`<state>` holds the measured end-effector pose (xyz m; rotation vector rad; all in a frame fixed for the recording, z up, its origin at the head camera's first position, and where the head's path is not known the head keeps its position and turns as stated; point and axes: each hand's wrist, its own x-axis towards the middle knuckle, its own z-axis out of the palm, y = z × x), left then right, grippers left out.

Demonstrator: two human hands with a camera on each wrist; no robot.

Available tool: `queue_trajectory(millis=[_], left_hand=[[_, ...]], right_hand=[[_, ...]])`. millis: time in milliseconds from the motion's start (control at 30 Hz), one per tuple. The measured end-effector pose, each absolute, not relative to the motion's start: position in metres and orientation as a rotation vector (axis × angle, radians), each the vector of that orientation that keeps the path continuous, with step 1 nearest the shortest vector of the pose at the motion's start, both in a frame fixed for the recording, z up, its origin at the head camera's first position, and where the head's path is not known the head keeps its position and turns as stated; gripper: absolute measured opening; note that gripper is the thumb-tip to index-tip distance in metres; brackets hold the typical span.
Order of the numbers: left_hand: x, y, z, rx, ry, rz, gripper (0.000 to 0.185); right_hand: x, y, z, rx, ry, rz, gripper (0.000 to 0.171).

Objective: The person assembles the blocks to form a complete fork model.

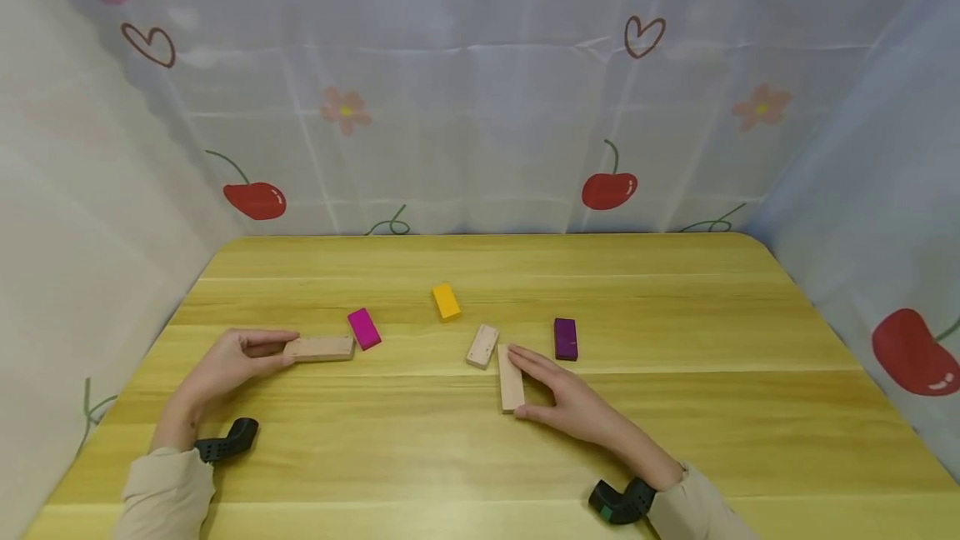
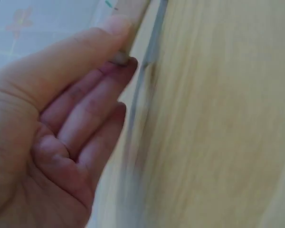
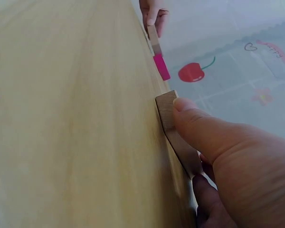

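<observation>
- Pinching the dotted block (image 1: 322, 349) by one end, your left hand (image 1: 234, 363) had thumb and fingertips slightly parted across its width; the rest of the block jutted to the right of them.
- Your right hand (image 1: 570, 403) spread wider, gripping the plain block (image 1: 511, 383) lengthwise, thumb at the near end and fingertips at the far end. Whether either block was clear of the table (image 1: 405, 457) could not be told.
- Both blocks looked like bare wood: probably light, stiff and hard to damage, with dry faces that likely gave your fingertips decent friction.
- Your left hold probably let the free end dip or swivel, so the middle would have been steadier; your right hold seemed better balanced, needing only a mild squeeze.
- Just past the dotted block's free end lay a pink block (image 1: 364, 328); a short block (image 1: 482, 346) sat just left of your right fingertips, a purple block (image 1: 566, 339) to their right.
</observation>
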<state>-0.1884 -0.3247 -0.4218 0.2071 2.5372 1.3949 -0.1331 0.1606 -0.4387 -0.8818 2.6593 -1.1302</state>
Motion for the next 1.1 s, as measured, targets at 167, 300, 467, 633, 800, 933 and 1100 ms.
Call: queue_trajectory(millis=[167, 300, 467, 633, 800, 933, 1100], left_hand=[[-0.188, -0.315, -0.412, 0.191, 2.576, 1.407, 0.052], [-0.189, -0.298, -0.400, 0.250, 2.587, 1.443, 0.050], [-0.198, -0.266, -0.388, 0.327, 2.495, 1.586, 0.049], [-0.208, -0.221, -0.379, 0.361, 2.393, 1.688, 0.050], [-0.219, -0.168, -0.376, 0.419, 2.286, 1.753, 0.048], [-0.225, -0.129, -0.380, 0.469, 2.235, 1.776, 0.046], [-0.228, -0.088, -0.388, 0.516, 2.138, 1.818, 0.041]], right_hand=[[-0.133, 0.160, -0.437, -0.872, 2.668, -1.118, 0.071], [-0.134, 0.160, -0.436, -0.869, 2.662, -1.106, 0.071], [-0.133, 0.160, -0.436, -0.883, 2.661, -1.117, 0.072], [-0.134, 0.161, -0.439, -0.889, 2.671, -1.107, 0.071], [-0.135, 0.163, -0.439, -0.908, 2.692, -1.104, 0.071], [-0.136, 0.163, -0.440, -0.912, 2.692, -1.100, 0.071], [-0.135, 0.162, -0.441, -0.926, 2.685, -1.104, 0.071]])
